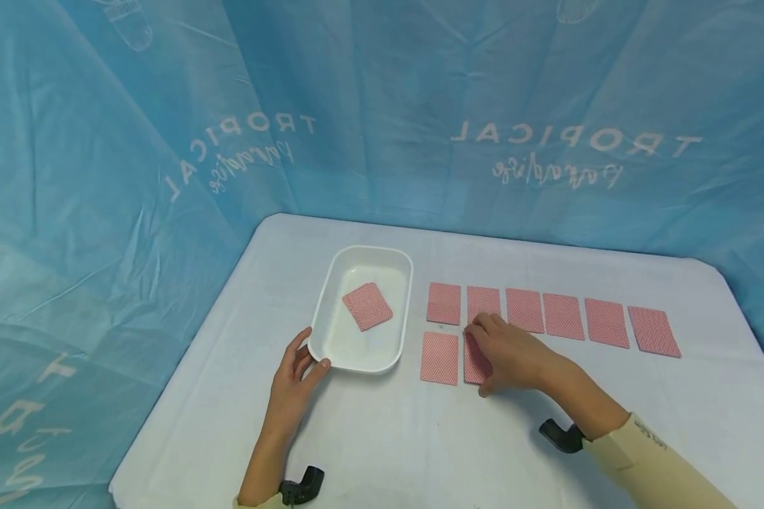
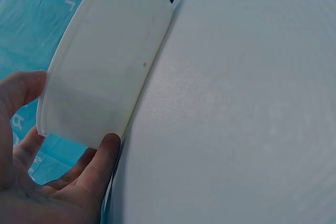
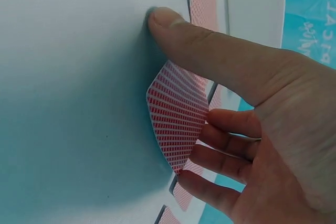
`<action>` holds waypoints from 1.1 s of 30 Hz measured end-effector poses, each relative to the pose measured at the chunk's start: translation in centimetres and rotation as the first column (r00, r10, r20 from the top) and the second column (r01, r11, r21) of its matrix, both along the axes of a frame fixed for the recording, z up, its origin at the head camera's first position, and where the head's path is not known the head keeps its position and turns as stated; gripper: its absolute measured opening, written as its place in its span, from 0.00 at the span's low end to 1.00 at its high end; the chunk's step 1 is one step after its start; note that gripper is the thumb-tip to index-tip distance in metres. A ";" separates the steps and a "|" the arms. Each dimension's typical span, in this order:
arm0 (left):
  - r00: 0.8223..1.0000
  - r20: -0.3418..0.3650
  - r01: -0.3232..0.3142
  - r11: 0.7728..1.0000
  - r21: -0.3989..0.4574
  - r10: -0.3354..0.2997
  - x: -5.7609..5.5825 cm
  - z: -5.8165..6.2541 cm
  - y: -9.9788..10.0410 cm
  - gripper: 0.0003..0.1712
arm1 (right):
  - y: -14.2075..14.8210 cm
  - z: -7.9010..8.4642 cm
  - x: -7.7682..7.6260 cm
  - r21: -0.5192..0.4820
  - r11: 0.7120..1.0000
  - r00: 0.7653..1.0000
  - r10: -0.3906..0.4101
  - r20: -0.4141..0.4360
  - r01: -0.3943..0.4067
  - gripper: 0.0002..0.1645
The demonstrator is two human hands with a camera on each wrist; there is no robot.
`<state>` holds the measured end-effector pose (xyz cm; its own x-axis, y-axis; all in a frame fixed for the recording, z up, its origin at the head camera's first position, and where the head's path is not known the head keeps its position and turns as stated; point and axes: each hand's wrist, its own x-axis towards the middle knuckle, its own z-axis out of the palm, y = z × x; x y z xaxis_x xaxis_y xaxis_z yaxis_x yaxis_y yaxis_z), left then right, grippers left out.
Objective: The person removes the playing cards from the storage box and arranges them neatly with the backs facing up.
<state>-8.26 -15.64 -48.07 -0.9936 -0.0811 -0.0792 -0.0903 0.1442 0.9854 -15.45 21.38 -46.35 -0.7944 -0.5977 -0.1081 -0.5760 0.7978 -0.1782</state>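
Note:
My left hand [image 1: 291, 392] holds the near left corner of a white plastic tray [image 1: 356, 367], its thumb and fingers spread around the outside wall [image 2: 105, 66]. Inside the tray lies a small pile of red-patterned playing cards [image 1: 367, 307], face down and turned askew. My right hand [image 1: 512, 353] is over a face-down pile of playing cards [image 1: 475, 362] in the nearer row. Its thumb is at the near edge and its fingertips at the far edge, straddling the cards [image 3: 178, 114]. The hand hides part of that pile.
Several face-down card piles form a far row, from the left one [image 1: 443, 304] to the right one [image 1: 654, 331]. Another pile [image 1: 440, 358] lies left of my right hand. A white cloth covers the table [image 1: 382, 438]; blue printed curtains [image 1: 382, 141] hang behind and to the left.

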 end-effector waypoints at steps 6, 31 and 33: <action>1.000 0.007 -0.013 1.000 0.013 0.013 -0.3 -1.8 -0.5 0.37 | 0.1 0.0 0.1 0.002 1.000 1.000 0.021 -0.004 -0.021 0.60; 1.000 0.012 -0.011 1.000 0.029 0.010 0.0 -0.1 0.0 0.39 | -1.6 2.8 -2.4 -0.213 0.976 0.998 0.037 -0.055 -0.048 0.44; 1.000 0.002 -0.007 0.999 0.041 0.007 -0.2 -0.8 -0.2 0.38 | -1.9 3.0 -2.7 -0.223 0.973 0.997 0.045 -0.055 -0.056 0.43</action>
<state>-8.43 -15.85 -48.85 -0.9928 -0.0850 -0.0843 -0.0929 0.1029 0.9903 -18.14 19.47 -43.31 -0.7635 -0.6417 0.0720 -0.6271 0.7103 -0.3196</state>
